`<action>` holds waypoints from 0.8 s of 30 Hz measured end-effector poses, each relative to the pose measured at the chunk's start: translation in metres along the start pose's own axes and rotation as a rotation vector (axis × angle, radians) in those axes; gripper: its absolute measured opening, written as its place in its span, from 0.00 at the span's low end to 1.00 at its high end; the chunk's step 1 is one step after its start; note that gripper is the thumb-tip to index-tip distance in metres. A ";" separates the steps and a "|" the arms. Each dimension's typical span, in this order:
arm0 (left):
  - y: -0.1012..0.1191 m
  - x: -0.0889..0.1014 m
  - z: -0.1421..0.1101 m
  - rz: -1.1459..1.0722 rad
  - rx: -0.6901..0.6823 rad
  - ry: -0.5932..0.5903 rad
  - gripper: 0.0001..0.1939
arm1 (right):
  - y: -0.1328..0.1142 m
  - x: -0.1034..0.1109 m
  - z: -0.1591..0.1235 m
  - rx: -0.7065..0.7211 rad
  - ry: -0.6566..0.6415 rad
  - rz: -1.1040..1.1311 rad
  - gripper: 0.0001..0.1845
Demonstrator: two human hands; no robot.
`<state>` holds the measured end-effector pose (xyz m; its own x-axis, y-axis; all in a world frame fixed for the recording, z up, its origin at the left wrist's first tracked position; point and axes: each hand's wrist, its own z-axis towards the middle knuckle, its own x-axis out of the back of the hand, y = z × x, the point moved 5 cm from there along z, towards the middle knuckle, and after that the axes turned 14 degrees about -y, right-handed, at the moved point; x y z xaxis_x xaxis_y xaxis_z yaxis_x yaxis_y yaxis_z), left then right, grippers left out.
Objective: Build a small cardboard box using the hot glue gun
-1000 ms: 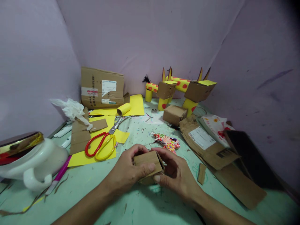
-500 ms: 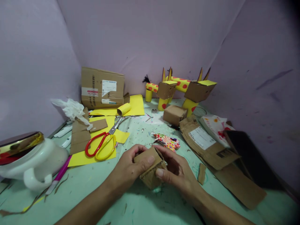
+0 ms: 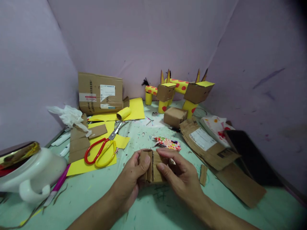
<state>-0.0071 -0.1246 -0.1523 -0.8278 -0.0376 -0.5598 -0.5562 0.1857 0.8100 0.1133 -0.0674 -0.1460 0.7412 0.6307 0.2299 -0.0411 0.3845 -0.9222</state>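
The left hand (image 3: 134,175) and the right hand (image 3: 184,172) both grip 1 small cardboard box (image 3: 157,169) above the worktop (image 3: 148,207), toward the middle of its near edge. The left hand closes on the box's left side, its thumb pressed on the face beside a gap between 2 panels. The right hand is curled around the right side, its thumb on the other panel. Whether the box touches the worktop is hard to tell

Just beyond the hands lies a flower-patterned piece (image 3: 168,143). To the left, scissors (image 3: 111,138) with 1 red and 1 yellow handle lie over yellow paper (image 3: 79,167), blades toward the far edge. A white pot (image 3: 45,166) stands by the left edge, with a purple marker (image 3: 59,180) beside it

A large carton (image 3: 92,83) stands near the far left corner. Right of the middle, along the far edge, stand 2 spotted yellow figures (image 3: 179,85) with cardboard heads; a closed brown box (image 3: 175,116) sits in front of them. Toward the right edge lie labelled cardboard (image 3: 216,156) and a black slab (image 3: 251,159)
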 end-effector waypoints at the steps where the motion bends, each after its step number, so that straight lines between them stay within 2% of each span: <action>1: 0.000 -0.001 0.000 -0.015 -0.007 -0.005 0.18 | -0.004 0.000 0.000 0.052 -0.044 -0.046 0.18; 3: 0.000 -0.003 -0.001 -0.047 0.007 -0.005 0.17 | -0.010 0.000 0.000 0.129 -0.146 -0.117 0.29; 5: 0.000 -0.002 -0.001 -0.057 0.020 -0.002 0.17 | -0.013 0.001 0.002 0.168 -0.221 -0.153 0.36; 13: 0.005 0.001 0.002 0.127 -0.052 -0.094 0.24 | -0.012 0.004 0.007 0.192 -0.249 -0.108 0.36; 20: 0.006 0.006 0.000 0.169 -0.062 -0.050 0.22 | -0.011 0.003 0.007 0.286 -0.183 -0.140 0.37; 24: 0.006 0.007 -0.002 0.088 -0.056 -0.012 0.20 | -0.011 0.003 0.003 0.305 -0.135 -0.195 0.36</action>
<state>-0.0166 -0.1256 -0.1509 -0.8727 -0.0116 -0.4882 -0.4853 0.1324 0.8643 0.1141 -0.0672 -0.1342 0.6610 0.6007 0.4497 -0.1200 0.6762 -0.7269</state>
